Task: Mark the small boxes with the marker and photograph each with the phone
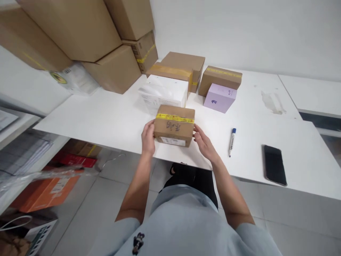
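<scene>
Small brown cardboard box (pixel 174 126), banded with yellow printed tape, is located at the near edge of the white table (pixel 117 117), in front of the wearer's torso. Dark handwriting marks the face below the tape; a white label is affixed lower down. Whether the base contacts the tabletop cannot be determined.

Grip state: the left hand (pixel 148 138) grasps the left end of the box, and the right hand (pixel 204 143) grasps the right end with its fingers against the side. The box is held between both hands.

Adjacent items: a white printed carton (pixel 166 90) stands directly behind the box. A lilac box (pixel 220 98) stands farther back to the right, in front of a brown carton with yellow tape (pixel 222 79). A blue-capped white marker (pixel 232 142) lies to the right of the right hand. A black smartphone (pixel 275 165) lies farther right, near the table edge. Large brown cartons (pixel 77 28) are stacked at the rear left.
</scene>
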Demonstrator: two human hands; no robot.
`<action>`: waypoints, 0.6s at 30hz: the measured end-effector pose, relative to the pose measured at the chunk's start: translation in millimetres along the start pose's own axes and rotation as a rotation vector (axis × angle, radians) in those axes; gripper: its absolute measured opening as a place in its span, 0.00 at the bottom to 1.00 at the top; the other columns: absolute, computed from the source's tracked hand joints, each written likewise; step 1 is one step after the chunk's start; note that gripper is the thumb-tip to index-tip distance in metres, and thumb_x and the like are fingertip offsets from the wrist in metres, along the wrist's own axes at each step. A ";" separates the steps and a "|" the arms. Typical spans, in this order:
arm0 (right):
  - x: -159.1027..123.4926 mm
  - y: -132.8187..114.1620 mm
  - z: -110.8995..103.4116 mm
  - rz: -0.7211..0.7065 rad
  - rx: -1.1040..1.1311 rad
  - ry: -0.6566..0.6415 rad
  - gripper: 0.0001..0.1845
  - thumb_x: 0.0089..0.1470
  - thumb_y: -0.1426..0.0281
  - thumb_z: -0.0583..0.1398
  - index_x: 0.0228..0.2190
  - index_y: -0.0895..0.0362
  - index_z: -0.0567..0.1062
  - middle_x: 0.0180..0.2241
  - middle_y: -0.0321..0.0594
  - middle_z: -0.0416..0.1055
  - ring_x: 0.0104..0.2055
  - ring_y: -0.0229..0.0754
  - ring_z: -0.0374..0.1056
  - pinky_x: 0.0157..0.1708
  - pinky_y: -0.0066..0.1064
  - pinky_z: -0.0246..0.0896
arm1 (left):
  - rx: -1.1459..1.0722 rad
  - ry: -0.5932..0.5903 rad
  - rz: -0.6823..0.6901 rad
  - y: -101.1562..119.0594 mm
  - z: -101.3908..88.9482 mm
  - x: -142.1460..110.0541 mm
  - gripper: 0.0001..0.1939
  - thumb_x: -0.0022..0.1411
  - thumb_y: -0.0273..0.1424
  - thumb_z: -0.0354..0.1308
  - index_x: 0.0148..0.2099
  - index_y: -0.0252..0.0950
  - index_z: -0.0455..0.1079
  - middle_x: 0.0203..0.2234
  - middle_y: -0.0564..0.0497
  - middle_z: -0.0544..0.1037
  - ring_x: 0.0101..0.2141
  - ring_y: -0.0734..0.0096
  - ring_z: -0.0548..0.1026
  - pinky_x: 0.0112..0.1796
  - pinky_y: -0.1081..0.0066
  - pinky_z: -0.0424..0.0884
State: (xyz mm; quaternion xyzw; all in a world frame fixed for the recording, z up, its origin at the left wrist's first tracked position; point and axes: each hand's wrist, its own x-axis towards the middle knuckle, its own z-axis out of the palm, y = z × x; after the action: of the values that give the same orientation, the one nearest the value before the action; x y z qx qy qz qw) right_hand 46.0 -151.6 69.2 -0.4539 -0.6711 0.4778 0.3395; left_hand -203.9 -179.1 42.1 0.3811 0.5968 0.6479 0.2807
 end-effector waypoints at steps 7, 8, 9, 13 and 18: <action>-74.9 5.4 -44.1 0.099 -0.035 0.360 0.40 0.63 0.43 0.41 0.64 0.53 0.62 0.64 0.46 0.64 0.65 0.50 0.61 0.58 0.41 0.64 | 0.041 -0.366 0.006 33.3 62.6 -85.0 0.24 0.64 0.51 0.56 0.54 0.42 0.63 0.53 0.45 0.72 0.48 0.64 0.74 0.46 0.64 0.74; -82.8 8.0 -52.0 0.129 -0.040 0.370 0.40 0.63 0.42 0.40 0.64 0.52 0.63 0.63 0.45 0.65 0.63 0.49 0.63 0.55 0.40 0.66 | 0.039 -0.396 0.006 35.0 68.0 -90.5 0.24 0.64 0.50 0.56 0.55 0.42 0.62 0.53 0.45 0.72 0.48 0.64 0.74 0.45 0.64 0.73; -89.3 10.7 -59.2 0.156 -0.040 0.375 0.41 0.62 0.42 0.39 0.63 0.52 0.64 0.62 0.46 0.67 0.61 0.48 0.65 0.53 0.38 0.68 | 0.038 -0.412 0.010 35.7 72.4 -94.0 0.24 0.64 0.50 0.56 0.55 0.43 0.62 0.54 0.45 0.71 0.49 0.64 0.74 0.46 0.64 0.73; -92.4 22.0 -86.4 0.233 -0.165 0.538 0.40 0.61 0.41 0.41 0.53 0.56 0.73 0.53 0.51 0.73 0.49 0.48 0.72 0.44 0.39 0.69 | 0.033 -0.404 0.023 33.2 80.3 -95.1 0.23 0.64 0.48 0.57 0.55 0.43 0.62 0.52 0.46 0.72 0.50 0.63 0.74 0.49 0.61 0.72; -50.7 32.2 -113.2 0.558 -0.691 0.561 0.29 0.57 0.49 0.57 0.46 0.61 0.73 0.41 0.57 0.76 0.46 0.58 0.72 0.46 0.47 0.64 | -0.013 -0.362 -0.007 33.5 82.0 -88.8 0.27 0.62 0.50 0.58 0.57 0.43 0.62 0.56 0.44 0.70 0.53 0.59 0.72 0.52 0.58 0.71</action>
State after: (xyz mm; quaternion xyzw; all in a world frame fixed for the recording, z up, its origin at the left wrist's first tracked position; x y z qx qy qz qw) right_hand 174.0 -156.9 72.9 -0.8114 -0.5264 0.1609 0.1967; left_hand -83.9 -210.3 60.9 0.4876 0.5337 0.5714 0.3885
